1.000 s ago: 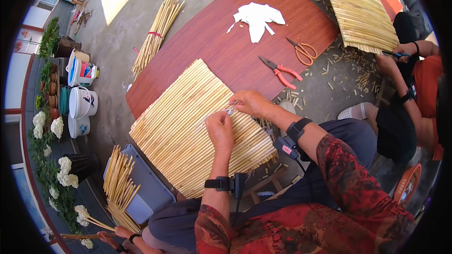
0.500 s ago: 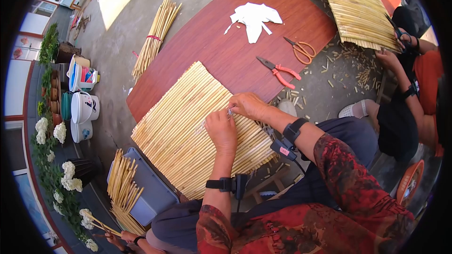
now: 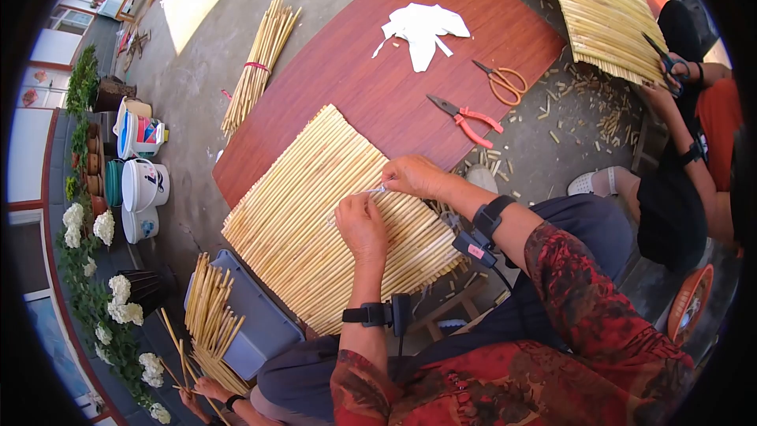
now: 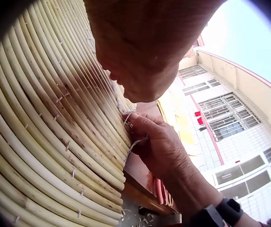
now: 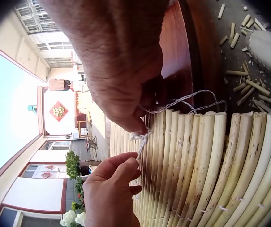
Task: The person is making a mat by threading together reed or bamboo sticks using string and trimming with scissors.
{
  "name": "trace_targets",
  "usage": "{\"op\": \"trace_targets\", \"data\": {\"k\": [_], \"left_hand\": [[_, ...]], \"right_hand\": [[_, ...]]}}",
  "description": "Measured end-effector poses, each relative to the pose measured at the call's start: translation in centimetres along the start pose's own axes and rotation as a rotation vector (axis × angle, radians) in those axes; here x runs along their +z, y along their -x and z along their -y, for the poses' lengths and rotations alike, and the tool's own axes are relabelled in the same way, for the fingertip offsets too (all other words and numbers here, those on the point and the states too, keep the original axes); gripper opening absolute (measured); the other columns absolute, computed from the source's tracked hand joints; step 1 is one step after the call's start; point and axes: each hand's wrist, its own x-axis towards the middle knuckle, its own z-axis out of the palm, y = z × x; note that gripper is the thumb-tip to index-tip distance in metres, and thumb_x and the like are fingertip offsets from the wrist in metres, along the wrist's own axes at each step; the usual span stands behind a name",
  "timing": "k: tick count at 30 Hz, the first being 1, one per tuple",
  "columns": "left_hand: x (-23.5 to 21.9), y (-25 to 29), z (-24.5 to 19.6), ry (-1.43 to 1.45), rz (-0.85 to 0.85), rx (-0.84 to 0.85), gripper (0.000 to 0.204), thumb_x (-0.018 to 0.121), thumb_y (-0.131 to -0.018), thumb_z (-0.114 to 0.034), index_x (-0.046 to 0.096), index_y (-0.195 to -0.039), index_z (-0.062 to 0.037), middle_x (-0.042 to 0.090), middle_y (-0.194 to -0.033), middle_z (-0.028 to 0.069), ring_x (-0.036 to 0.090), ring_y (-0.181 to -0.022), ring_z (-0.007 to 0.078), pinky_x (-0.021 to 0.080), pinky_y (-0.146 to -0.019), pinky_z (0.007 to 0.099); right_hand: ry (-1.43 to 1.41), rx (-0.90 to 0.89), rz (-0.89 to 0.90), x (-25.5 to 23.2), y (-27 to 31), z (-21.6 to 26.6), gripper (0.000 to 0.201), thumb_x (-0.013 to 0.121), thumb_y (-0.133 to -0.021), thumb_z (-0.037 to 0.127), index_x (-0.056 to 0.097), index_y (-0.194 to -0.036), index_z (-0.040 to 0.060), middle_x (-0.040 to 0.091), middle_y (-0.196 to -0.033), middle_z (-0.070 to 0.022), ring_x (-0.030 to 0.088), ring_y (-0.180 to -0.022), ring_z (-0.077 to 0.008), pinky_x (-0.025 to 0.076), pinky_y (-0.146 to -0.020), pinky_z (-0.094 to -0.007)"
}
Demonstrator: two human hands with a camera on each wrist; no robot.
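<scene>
A mat of pale stalks (image 3: 303, 197), stitched in rows with thin string, lies over the near edge of the reddish-brown table. White string (image 5: 143, 142) runs taut between my two hands at the mat's edge. My left hand (image 3: 363, 227), over the mat, pinches the string between thumb and forefinger. The right hand (image 3: 414, 177) holds the string close to the stalk ends, its fingertips bunched together. A loose loop of string trails from that hand past the stalk ends in the right wrist view.
On the table (image 3: 347, 55) lie red-handled pliers (image 3: 465, 120), scissors (image 3: 502, 82) and a white cloth (image 3: 424, 31). A stalk bundle (image 3: 259, 71) is beyond. Left, a grey-blue bin (image 3: 264, 327) stands beside loose stalks. Another person at right holds scissors by a second mat (image 3: 603, 20).
My left hand has drawn back from the right hand, stretching the string between them. The right hand stays nearly in place. At right, the other person's scissors have come up over their mat.
</scene>
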Motion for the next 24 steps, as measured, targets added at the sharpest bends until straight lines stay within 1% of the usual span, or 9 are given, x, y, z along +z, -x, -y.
{"op": "trace_targets", "data": {"k": [2,4,11,16,17,19,20,22,24], "left_hand": [[-0.5,-0.2,-1.0,-0.006,-0.061,0.055,0.018,0.062,-0.071,-0.004,0.056,-0.087,-0.0046,0.053,-0.086,0.0102,0.049,-0.082,0.028,0.039,-0.073,0.0388],[-0.4,-0.6,-1.8,-0.088,0.004,0.153,0.02,0.064,-0.07,-0.004,0.055,-0.088,-0.0048,0.053,-0.085,0.0102,0.049,-0.083,0.0276,0.039,-0.073,0.0387],[1.8,-0.4,-0.3,-0.143,0.036,0.112,0.014,0.063,-0.07,-0.004,0.054,-0.082,-0.005,0.052,-0.08,0.0101,0.05,-0.08,0.0275,0.038,-0.071,0.0394],[1.8,-0.1,0.4,0.063,0.001,-0.036,0.009,0.059,-0.071,-0.003,0.055,-0.078,-0.0056,0.052,-0.079,0.01,0.049,-0.078,0.0277,0.038,-0.071,0.0387],[1.7,-0.1,0.4,0.062,0.0,-0.037,0.009,0.059,-0.071,-0.003,0.055,-0.078,-0.0056,0.052,-0.079,0.01,0.049,-0.078,0.0277,0.038,-0.071,0.0387],[1.6,-0.2,0.6,0.285,0.0,-0.157,0.007,0.059,-0.072,-0.002,0.056,-0.077,-0.0041,0.054,-0.077,0.0098,0.049,-0.075,0.026,0.04,-0.07,0.0364],[1.6,-0.1,0.6,0.284,-0.001,-0.157,0.007,0.059,-0.072,-0.002,0.056,-0.077,-0.0041,0.054,-0.077,0.0098,0.049,-0.075,0.026,0.04,-0.07,0.0364],[1.6,0.0,0.9,0.48,0.033,-0.318,0.006,0.059,-0.073,-0.002,0.056,-0.079,-0.0024,0.055,-0.077,0.0096,0.05,-0.074,0.0234,0.041,-0.069,0.0343],[1.8,0.1,1.2,0.526,0.035,-0.328,0.006,0.059,-0.074,-0.003,0.057,-0.079,-0.002,0.055,-0.078,0.0095,0.05,-0.074,0.0224,0.042,-0.069,0.0338]], "right_hand": [[0.023,0.017,0.022,-0.2,-0.1,0.2,0.017,0.061,-0.075,0.02,0.065,-0.085,0.0063,0.063,-0.078,-0.0133,0.061,-0.076,-0.0281,0.047,-0.068,-0.0363],[0.048,0.033,0.045,-0.1,-0.1,0.5,0.018,0.061,-0.075,0.021,0.066,-0.087,0.0078,0.064,-0.079,-0.0136,0.061,-0.077,-0.028,0.047,-0.069,-0.0372],[0.04,0.026,0.041,-0.4,-0.1,0.5,0.02,0.063,-0.075,0.023,0.065,-0.084,0.0054,0.063,-0.077,-0.0134,0.061,-0.074,-0.0272,0.046,-0.066,-0.0347],[0.002,0.037,0.082,-0.4,-0.5,0.2,0.021,0.062,-0.076,0.024,0.065,-0.084,0.0052,0.063,-0.075,-0.0128,0.061,-0.072,-0.0258,0.046,-0.065,-0.0345],[-0.012,0.041,0.083,-0.4,-0.5,0.1,0.02,0.061,-0.076,0.022,0.065,-0.085,0.0053,0.063,-0.078,-0.0135,0.061,-0.076,-0.0274,0.046,-0.068,-0.036],[-0.027,0.045,0.084,-0.5,-0.4,0.3,0.019,0.06,-0.075,0.021,0.065,-0.085,0.0054,0.064,-0.08,-0.0143,0.061,-0.079,-0.0289,0.047,-0.07,-0.0376],[-0.023,0.058,0.076,-0.6,-0.3,0.4,0.019,0.06,-0.075,0.021,0.065,-0.085,0.0053,0.064,-0.079,-0.0142,0.061,-0.079,-0.0288,0.047,-0.07,-0.0374],[-0.018,0.069,0.067,-0.7,-0.3,0.5,0.019,0.06,-0.075,0.021,0.065,-0.085,0.0051,0.064,-0.079,-0.0141,0.061,-0.079,-0.0287,0.047,-0.07,-0.0373],[-0.016,0.072,0.073,-0.6,-0.3,0.4,0.019,0.06,-0.075,0.02,0.065,-0.085,0.0054,0.064,-0.078,-0.0137,0.061,-0.078,-0.0284,0.047,-0.07,-0.037]]}}
